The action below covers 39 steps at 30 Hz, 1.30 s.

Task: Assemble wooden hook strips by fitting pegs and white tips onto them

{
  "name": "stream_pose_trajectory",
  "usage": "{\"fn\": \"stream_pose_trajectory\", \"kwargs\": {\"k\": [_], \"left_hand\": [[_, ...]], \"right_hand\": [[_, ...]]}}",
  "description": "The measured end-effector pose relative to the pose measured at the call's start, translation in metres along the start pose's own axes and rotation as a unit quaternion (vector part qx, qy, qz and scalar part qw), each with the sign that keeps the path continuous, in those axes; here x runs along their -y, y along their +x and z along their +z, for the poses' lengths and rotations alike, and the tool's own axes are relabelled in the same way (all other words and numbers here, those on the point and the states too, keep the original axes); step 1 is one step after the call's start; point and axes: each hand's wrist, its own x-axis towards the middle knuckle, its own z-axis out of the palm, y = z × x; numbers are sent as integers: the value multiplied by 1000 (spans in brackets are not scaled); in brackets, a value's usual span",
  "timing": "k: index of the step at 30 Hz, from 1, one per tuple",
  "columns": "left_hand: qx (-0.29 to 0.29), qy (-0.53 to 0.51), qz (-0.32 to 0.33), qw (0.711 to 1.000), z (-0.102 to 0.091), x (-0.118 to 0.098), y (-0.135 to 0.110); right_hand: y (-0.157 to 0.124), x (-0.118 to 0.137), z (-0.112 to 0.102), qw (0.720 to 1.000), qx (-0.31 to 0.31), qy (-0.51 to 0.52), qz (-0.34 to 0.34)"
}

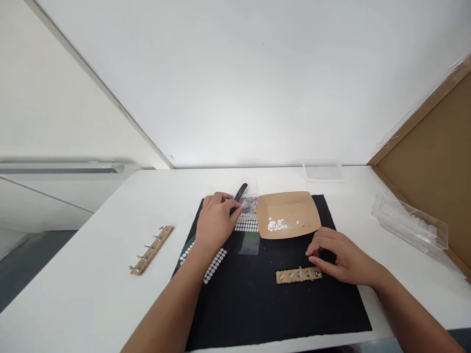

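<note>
My left hand (218,219) reaches over the back left of the black mat, thumb and forefinger pinched together. Its fingertips are at a heap of small clear plastic pieces (250,205); whether one is between them is too small to make out. A black-handled tool (241,191) lies partly behind this hand. My right hand (336,255) is curled at the mat's right side, thumb tip close to the forefinger, with nothing visible between them. Just beside it lies a scalloped wooden strip (296,275) with metal hooks or screws, several bearing clear pieces.
A brown paper tray (289,201) holds white dots. Sheets of white round stickers (247,224) lie on the black mat (250,314). At left is another wooden strip with metal hooks (151,250). Clear plastic boxes (412,225) stand at right, beside a cardboard panel (437,142).
</note>
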Motion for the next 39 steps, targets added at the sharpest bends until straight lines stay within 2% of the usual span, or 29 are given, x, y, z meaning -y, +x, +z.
{"fn": "stream_pose_trajectory", "kwargs": {"k": [5, 10, 14, 19, 24, 28, 31, 34, 36, 38, 39], "left_hand": [[10, -53, 16, 998, -4, -4, 4], [45, -81, -25, 995, -9, -8, 6], [34, -114, -47, 992, -12, -12, 6], [27, -134, -44, 990, -14, -12, 6], [18, -136, -21, 990, -9, -7, 6], [-24, -136, 19, 990, -12, -10, 6], [-31, -198, 26, 979, -21, -23, 3], [17, -322, 41, 946, -27, -46, -7], [42, -389, 91, 916, -26, -64, -16], [35, -415, 161, 895, -22, -83, -27], [36, -423, 190, 885, -19, -91, -32]], "right_hand": [[0, -1, 1, 1000, 4, -1, 10], [0, -1, 0, 1000, 0, -1, 4], [0, -1, 0, 1000, -1, -2, 6], [-1, 0, 1, 1000, -1, -4, 10], [-2, -1, 1, 1000, 2, -1, 13], [-3, -1, 0, 1000, -6, -2, 13], [-1, 1, 3, 999, -44, 6, 7], [2, 4, 12, 991, -126, 42, 4], [5, 7, 21, 981, -178, 74, 24], [7, 12, 30, 965, -228, 116, 54], [9, 14, 34, 962, -225, 142, 57]]}}
